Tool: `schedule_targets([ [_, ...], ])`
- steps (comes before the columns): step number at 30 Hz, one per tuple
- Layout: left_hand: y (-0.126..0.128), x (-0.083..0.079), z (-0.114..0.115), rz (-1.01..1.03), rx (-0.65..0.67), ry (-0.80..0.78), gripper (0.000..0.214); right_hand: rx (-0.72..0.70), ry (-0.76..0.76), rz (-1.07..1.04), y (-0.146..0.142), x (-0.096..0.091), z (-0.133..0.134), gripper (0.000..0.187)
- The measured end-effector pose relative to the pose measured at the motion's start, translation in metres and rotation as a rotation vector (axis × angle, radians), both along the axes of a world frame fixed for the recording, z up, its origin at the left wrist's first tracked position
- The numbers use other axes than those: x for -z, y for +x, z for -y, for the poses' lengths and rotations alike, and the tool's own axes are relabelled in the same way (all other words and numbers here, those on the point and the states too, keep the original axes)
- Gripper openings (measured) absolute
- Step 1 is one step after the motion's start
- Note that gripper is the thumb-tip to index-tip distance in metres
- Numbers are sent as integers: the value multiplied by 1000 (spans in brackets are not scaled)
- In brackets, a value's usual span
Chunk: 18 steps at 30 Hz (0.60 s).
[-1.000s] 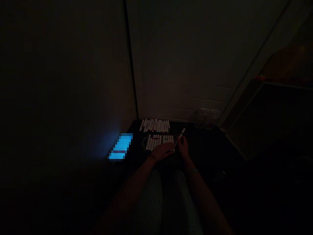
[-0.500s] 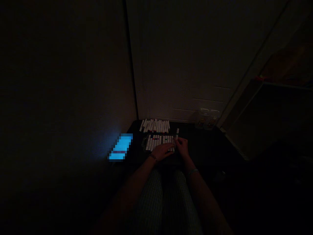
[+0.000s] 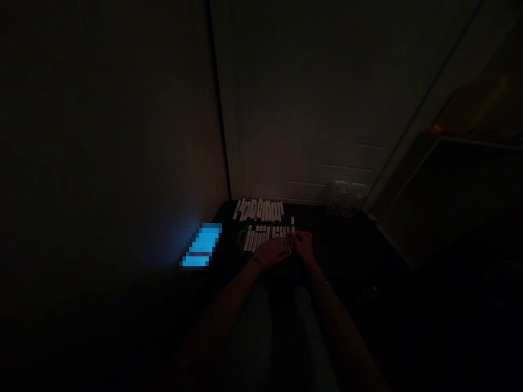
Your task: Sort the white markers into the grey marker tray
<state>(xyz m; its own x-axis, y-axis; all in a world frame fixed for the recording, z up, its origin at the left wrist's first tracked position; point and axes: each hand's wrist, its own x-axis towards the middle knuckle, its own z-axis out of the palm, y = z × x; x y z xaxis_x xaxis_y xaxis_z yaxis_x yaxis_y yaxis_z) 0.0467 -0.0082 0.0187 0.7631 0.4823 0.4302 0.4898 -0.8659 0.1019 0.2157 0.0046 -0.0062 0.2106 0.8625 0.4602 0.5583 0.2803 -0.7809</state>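
Between the fingers of my right hand [image 3: 303, 244] is a white marker [image 3: 292, 222] with a dark green band, standing nearly upright at the right end of a row. My left hand [image 3: 273, 251] lies over the lower right part of that row of white markers [image 3: 256, 239], fingers stretched out and reaching toward the held marker. The row sits in a clear case [image 3: 241, 242], whose handle-like edge shows at the left. Behind it lies a second group of loose white markers [image 3: 261, 209] with coloured ends. Dim light hides the fingertips' exact contact.
A glowing, pixelated blue screen [image 3: 202, 247] lies at the table's left. Two clear plastic cases [image 3: 346, 198] stand at the back right against the wall [image 3: 310, 109]. A dark shelf-like unit [image 3: 449, 179] rises on the right.
The marker in my right hand has shifted slightly left and down, closer to the row. My left hand has barely moved.
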Motion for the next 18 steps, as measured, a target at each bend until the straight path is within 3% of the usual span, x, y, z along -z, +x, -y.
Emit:
schedule_targets([
  [9,1,-1,1,-28,-11,16,28,26,17,64,-2,2,-1,29],
  [18,0,0,1,-33,-4,79,31,122,-182,-20,3,4,-13,40],
])
